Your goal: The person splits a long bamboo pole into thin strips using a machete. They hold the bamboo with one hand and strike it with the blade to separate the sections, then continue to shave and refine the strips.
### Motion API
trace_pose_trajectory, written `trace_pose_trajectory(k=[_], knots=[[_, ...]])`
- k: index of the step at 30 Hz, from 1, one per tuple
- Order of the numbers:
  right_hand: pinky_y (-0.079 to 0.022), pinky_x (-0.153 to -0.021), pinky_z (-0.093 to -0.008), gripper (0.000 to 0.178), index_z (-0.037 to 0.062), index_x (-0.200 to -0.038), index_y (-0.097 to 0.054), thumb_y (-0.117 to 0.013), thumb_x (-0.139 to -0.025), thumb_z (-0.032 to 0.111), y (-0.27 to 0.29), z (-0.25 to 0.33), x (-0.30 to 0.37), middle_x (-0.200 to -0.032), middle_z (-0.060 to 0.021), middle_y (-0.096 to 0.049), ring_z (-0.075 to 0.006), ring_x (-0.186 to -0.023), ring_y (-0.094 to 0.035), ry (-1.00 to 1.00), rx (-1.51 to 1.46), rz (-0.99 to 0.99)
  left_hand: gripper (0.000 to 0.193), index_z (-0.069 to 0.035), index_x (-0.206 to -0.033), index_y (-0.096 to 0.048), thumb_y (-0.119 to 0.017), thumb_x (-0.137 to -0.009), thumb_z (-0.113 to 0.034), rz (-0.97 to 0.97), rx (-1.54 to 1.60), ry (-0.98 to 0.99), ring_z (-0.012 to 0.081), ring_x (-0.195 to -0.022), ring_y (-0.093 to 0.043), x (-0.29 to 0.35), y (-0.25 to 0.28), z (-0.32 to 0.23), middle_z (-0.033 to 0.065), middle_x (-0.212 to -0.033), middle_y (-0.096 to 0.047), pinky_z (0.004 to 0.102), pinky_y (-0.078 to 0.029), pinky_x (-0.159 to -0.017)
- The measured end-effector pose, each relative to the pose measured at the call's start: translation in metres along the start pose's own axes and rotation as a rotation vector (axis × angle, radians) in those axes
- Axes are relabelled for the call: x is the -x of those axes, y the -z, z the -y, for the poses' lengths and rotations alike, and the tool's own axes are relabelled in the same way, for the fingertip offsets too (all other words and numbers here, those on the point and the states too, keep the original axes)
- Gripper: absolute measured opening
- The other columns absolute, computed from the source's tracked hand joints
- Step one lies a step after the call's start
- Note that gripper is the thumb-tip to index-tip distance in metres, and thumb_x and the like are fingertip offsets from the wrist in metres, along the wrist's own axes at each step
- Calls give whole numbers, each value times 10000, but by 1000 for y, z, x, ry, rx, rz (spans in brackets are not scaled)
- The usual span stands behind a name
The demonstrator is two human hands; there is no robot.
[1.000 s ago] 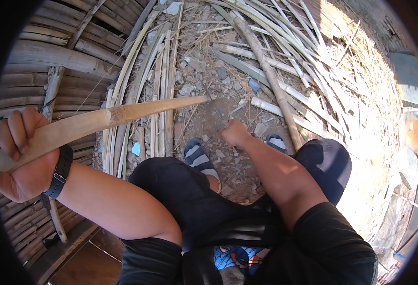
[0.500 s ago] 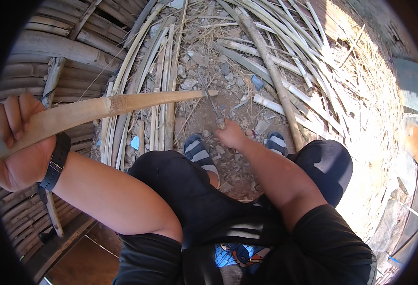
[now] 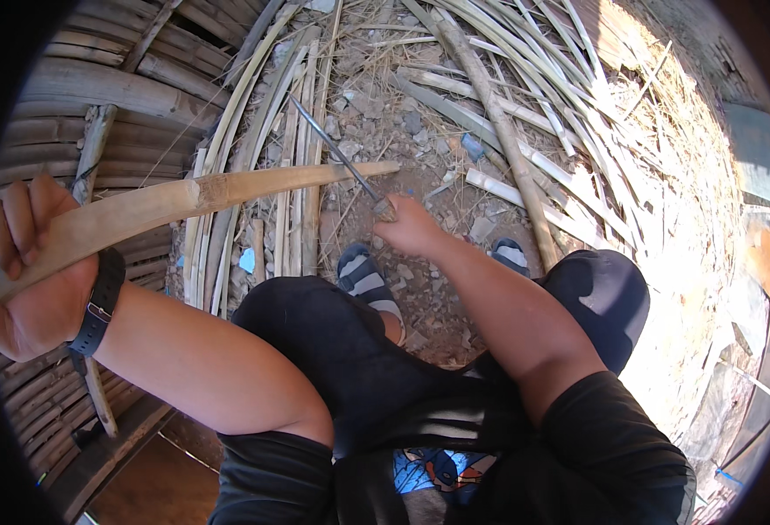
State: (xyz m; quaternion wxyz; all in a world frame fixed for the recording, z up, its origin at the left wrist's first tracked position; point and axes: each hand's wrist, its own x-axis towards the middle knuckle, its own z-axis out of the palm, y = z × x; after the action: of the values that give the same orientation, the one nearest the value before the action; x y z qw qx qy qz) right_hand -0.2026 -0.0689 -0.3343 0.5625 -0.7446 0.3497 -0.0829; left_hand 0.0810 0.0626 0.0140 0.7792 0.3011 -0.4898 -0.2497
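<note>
In my left hand (image 3: 50, 302), raised at the far left with a dark watch below it, is a long split piece of bamboo (image 3: 153, 207). My fingers wrap round its wide end, and it tapers to the right, with a node ring partway along. My right hand (image 3: 413, 229) grips the wooden handle of a long, narrow-bladed knife (image 3: 325, 138), held above the ground between my knees. Its blade points up and left and crosses over the strip near the thin tip; whether it touches the bamboo I cannot tell.
Bamboo strips lie lengthwise on the rubble ground (image 3: 385, 114) at left, beside a slatted bamboo wall (image 3: 131, 96). More strips (image 3: 551, 96) and a thick pole (image 3: 503, 127) lie at right, near sunlit straw (image 3: 682, 166). My sandalled feet (image 3: 367, 280) are below the knife.
My right hand has moved slightly left and up, swinging the knife so its tip points farther left. The left hand and bamboo have barely shifted.
</note>
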Motion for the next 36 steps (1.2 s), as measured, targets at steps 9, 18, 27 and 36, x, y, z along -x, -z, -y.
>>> trace_pose_trajectory(k=[9,18,27,36], knots=[[-546,-682,-406,428,0,-1119,-634,-678,-784,262,0,-22,11,-859,-188,-708,-309,-710,-699,-330,-53,53,248,-184,-814,-496,-650,-787,-376,46,-30,-68,70,-531,-367,2,14,0,-76,-583,-394,237,-286,-563],[-528,-601,-376,434,-34,-1170,-577,-645,-822,218,10,-51,16,-798,-144,-680,-234,-580,-635,-620,-38,36,158,-238,-582,-416,-559,-629,-289,-73,-72,27,90,-476,-340,-2,10,-9,-87,-534,-363,261,-260,-539],[-542,-619,-369,389,-45,-1094,-601,-655,-830,236,5,-39,13,-793,-159,-684,-237,-592,-671,-522,-173,41,181,-233,-598,-407,-568,-656,-292,-56,-53,13,85,-492,-349,-2,2,-5,-86,-544,-362,261,-266,-549],[-542,-603,-385,425,-76,-1128,-584,-662,-817,204,9,-15,18,-788,-173,-682,-239,-590,-668,-349,-162,90,202,-212,-627,-385,-559,-680,-301,-39,-9,19,88,-487,-336,-2,6,-4,-75,-545,-347,257,-272,-554]])
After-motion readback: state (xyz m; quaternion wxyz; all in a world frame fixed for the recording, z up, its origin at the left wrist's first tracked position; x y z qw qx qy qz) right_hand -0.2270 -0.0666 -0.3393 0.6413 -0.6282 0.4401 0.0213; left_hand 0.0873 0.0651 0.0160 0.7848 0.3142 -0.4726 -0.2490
